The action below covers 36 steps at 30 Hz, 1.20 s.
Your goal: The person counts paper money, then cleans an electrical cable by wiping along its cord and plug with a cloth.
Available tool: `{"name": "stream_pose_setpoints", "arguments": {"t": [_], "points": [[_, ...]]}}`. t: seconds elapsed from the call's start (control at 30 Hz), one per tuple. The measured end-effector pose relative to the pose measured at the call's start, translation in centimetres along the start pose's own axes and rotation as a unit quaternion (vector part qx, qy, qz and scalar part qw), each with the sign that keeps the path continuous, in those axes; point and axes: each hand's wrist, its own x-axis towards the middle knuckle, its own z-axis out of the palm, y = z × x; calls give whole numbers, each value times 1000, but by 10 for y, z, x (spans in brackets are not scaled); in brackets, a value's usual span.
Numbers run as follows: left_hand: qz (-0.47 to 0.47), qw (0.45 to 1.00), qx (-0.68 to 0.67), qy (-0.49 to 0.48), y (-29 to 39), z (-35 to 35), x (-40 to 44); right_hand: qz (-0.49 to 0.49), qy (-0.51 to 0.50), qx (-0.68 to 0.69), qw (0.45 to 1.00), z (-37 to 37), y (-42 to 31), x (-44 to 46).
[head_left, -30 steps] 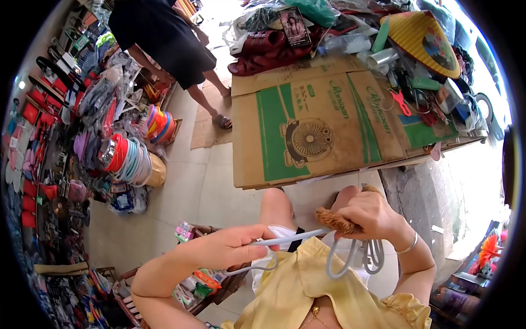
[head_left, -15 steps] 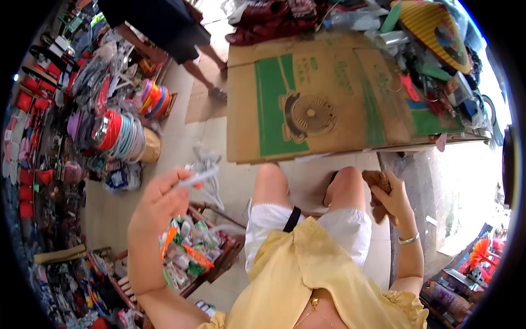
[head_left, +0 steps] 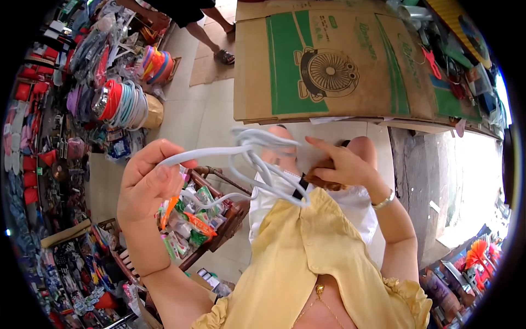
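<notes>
My left hand (head_left: 149,183) is closed on one end of a loosely looped, whitish-grey cord (head_left: 213,152). The loops hang out to the right over my lap, and part of them is blurred by motion. Just right of those loops is my right hand (head_left: 350,164), its index finger stretched out towards them. The other fingers are curled around a crumpled brown cloth (head_left: 330,184), mostly hidden under the hand. Whether the outstretched finger touches the cord, I cannot tell.
Ahead lies a flattened cardboard box (head_left: 378,66) with a fan printed on it, goods along its right edge. A basket of packaged items (head_left: 189,225) is below my left hand. Coiled hoses (head_left: 129,104) stand at the left. A person's legs (head_left: 205,35) show beyond.
My right hand has swung left with the brown cloth, to beside the cord. The cord now stretches rightward from my left hand. The view has tilted down.
</notes>
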Motion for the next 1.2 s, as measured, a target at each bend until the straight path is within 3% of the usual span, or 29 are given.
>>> {"name": "stream_pose_setpoints", "arguments": {"t": [0.03,0.13,0.2,0.27,0.33,0.47,0.57,0.73,0.83,0.97,1.07,1.13,1.2], "points": [[7,1000,6,-3,0,3,1,49,-36,14,998,5,-1,6],[12,1000,24,-5,-2,11,2,44,-88,122,988,26,23,29],[16,1000,22,-10,0,13,5,-81,-65,260,960,41,39,37],[20,999,22,-16,0,12,6,-106,-57,255,959,47,51,43],[2,999,36,-20,-1,8,7,-121,-5,400,908,52,55,43],[14,995,88,-39,-4,7,11,-114,31,412,903,48,62,40],[28,996,84,-3,-7,4,10,-57,19,424,903,38,58,31],[11,999,29,-21,-7,6,16,-64,8,390,918,44,47,25],[12,999,4,-32,-7,7,19,-71,-56,450,888,52,58,30],[8,999,17,-31,-10,10,23,-48,-40,542,838,56,50,25],[-13,995,90,41,-14,10,26,-49,-74,541,836,46,32,15],[12,951,274,144,-20,2,31,16,-105,490,865,39,31,8],[23,930,322,174,-24,-15,34,10,-96,433,896,23,31,0]]}}
